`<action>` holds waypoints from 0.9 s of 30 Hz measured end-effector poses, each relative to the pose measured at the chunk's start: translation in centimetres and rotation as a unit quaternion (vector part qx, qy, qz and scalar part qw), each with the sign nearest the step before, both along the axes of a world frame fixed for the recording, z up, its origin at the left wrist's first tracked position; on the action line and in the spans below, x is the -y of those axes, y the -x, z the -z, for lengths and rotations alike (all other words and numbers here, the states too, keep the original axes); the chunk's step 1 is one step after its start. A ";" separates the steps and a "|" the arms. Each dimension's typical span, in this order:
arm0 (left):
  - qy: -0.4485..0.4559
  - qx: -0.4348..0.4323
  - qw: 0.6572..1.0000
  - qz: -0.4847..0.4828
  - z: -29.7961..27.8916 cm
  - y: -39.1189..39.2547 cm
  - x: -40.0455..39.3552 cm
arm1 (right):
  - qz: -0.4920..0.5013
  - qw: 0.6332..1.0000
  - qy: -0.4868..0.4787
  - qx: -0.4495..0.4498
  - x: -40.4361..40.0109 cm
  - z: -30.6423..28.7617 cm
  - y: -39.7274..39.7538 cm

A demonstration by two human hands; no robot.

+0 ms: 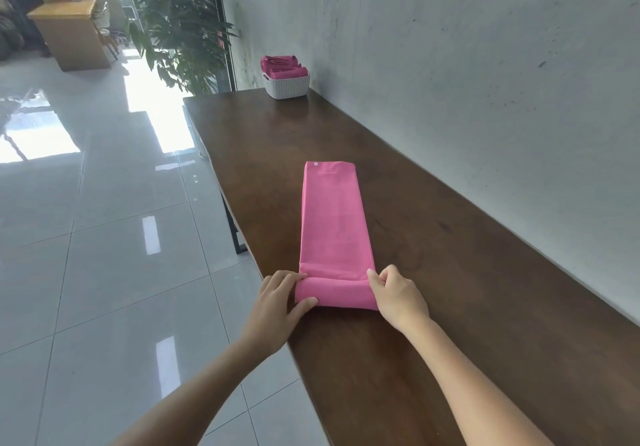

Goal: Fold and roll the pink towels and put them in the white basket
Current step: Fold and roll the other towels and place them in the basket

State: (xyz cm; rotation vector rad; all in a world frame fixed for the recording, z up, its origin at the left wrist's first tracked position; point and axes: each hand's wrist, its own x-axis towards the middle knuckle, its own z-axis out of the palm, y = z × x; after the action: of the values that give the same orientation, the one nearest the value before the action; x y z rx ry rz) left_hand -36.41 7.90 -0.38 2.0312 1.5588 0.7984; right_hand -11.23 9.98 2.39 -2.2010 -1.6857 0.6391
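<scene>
Two hands are working the near end of the pink towel (335,224), which is lying as a long folded strip on the brown table (467,272). Your left hand (278,302) is pinching the left side of the turned-over near end, your right hand (398,293) is gripping the right side, fingers curled. The white basket (287,85), holding rolled towels (282,66), is sitting well beyond the towel's far end, against the wall (485,65).
</scene>
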 end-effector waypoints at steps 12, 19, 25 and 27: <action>0.119 -0.094 0.988 -0.033 -1.6 0.5 -2.6 | -0.059 0.984 -0.167 -0.012 2.6 0.6 0.3; 0.286 -0.002 0.958 -0.029 -3.0 0.9 -3.5 | -0.077 0.982 -0.169 -0.015 5.0 2.0 0.6; 0.205 -0.002 0.973 -0.103 -3.1 0.5 -2.1 | -0.034 0.986 -0.163 -0.014 4.7 2.3 1.5; 0.115 0.009 0.985 -0.127 -3.2 0.2 -1.2 | -0.034 0.991 -0.128 -0.017 4.1 1.9 1.6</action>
State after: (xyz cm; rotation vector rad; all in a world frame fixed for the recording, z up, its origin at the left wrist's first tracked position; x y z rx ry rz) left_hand -36.58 9.09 2.83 1.6798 1.8313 0.6876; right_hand -12.81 5.91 0.53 -1.9519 -1.7268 0.4453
